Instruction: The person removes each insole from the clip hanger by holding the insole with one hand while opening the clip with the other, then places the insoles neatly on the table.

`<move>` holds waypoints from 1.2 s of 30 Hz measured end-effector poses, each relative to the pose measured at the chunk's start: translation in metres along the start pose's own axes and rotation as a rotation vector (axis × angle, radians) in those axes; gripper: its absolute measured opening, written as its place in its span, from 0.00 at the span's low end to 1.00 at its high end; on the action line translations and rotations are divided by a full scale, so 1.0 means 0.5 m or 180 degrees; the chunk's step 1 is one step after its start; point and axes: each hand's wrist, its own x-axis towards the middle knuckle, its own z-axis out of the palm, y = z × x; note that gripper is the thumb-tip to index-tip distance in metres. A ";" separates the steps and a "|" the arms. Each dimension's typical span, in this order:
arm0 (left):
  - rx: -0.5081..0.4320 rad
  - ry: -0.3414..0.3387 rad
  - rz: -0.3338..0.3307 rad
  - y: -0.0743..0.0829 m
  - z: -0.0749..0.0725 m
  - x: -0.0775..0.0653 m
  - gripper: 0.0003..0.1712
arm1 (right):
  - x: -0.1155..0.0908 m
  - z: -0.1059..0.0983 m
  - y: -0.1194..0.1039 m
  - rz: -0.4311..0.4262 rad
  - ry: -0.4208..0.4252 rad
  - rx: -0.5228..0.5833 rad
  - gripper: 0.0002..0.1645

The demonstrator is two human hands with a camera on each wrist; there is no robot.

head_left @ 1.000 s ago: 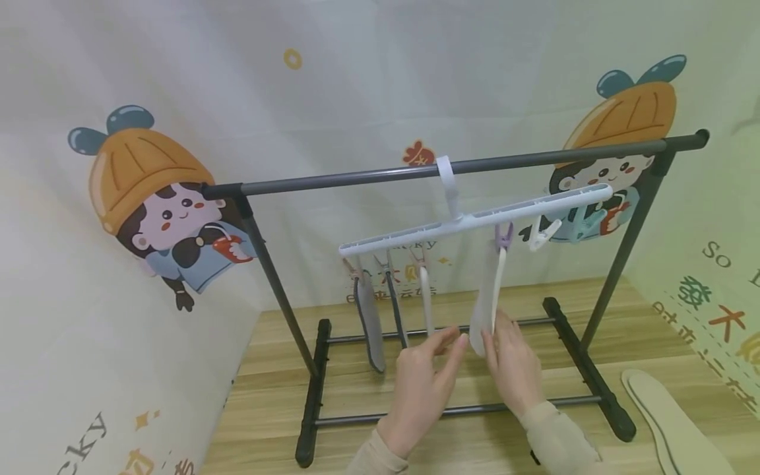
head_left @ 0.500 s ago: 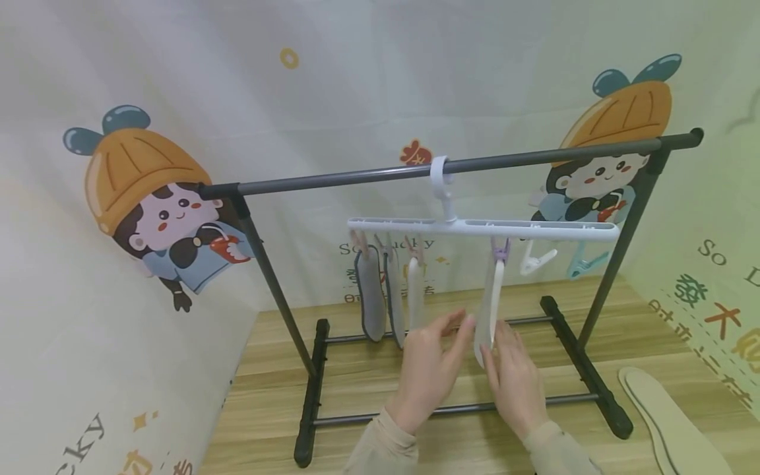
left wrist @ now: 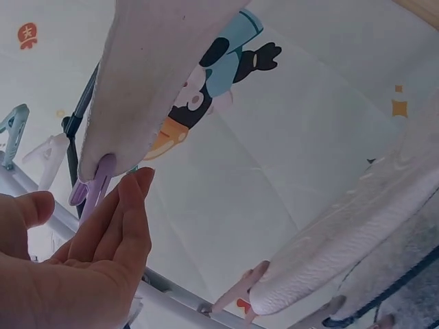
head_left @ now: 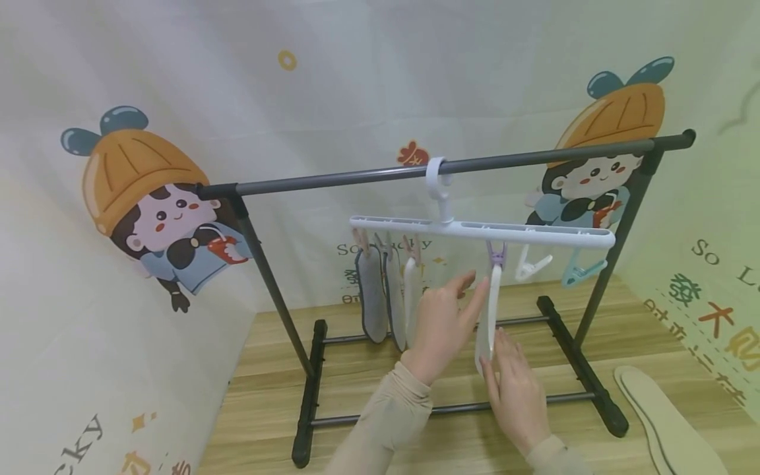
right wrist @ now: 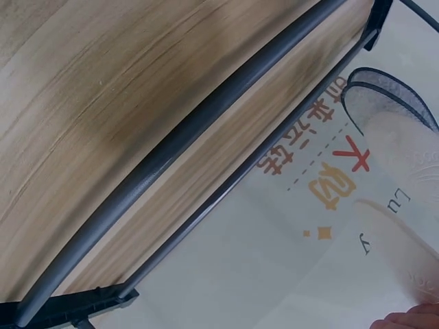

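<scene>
Pale backdrop (head_left: 356, 99) (cartoon-printed), wood-grain surface (head_left: 258, 402)

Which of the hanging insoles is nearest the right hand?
The white insole on the purple clip, right of the hook; the other three insoles hang left of the hook.

one rack (head_left: 332, 178) bears one hanger (head_left: 522, 235), six clips (head_left: 497, 256) and four insoles (head_left: 373, 297).

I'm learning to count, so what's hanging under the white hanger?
Under the hanger are six clips. Four hold insoles; the white clip and blue clip hold nothing. In the head view, the left hand hides some of the third insole from the left, low down.
</scene>
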 end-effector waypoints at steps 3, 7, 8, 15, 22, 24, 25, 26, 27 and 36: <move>0.0046 -0.0032 0.0036 0.009 0.004 0.022 0.25 | -0.002 -0.002 0.000 0.0022 0.0003 0.0001 0.34; 0.0086 -0.0079 0.0076 0.018 0.013 0.048 0.26 | -0.003 -0.004 -0.001 0.0030 -0.0005 0.0014 0.35; 0.0091 -0.0088 0.0084 0.020 0.015 0.054 0.26 | -0.003 -0.004 -0.001 0.0031 -0.0007 0.0013 0.35; 0.0216 0.0017 0.0220 0.025 0.018 0.085 0.24 | -0.005 -0.006 -0.001 0.0053 0.0005 0.0011 0.35; 0.0364 -0.0007 0.0222 0.032 0.024 0.108 0.22 | -0.006 -0.009 0.003 0.0036 0.0021 -0.0029 0.33; 0.0429 0.0013 0.0239 0.034 0.027 0.113 0.20 | -0.006 -0.009 0.004 0.0023 0.0021 -0.0025 0.31; 0.0432 0.0028 0.0240 0.035 0.029 0.114 0.20 | -0.005 -0.008 0.004 0.0010 0.0031 -0.0023 0.30; 0.0443 0.0051 0.0255 0.035 0.030 0.115 0.19 | -0.005 -0.007 0.004 -0.0003 0.0040 -0.0021 0.29; 0.0431 0.0065 0.0259 0.035 0.031 0.115 0.19 | -0.005 -0.006 0.004 -0.0015 0.0051 -0.0018 0.29; 0.0438 0.0105 0.0299 0.037 0.031 0.109 0.21 | -0.008 -0.005 0.003 0.0006 0.0067 -0.0027 0.29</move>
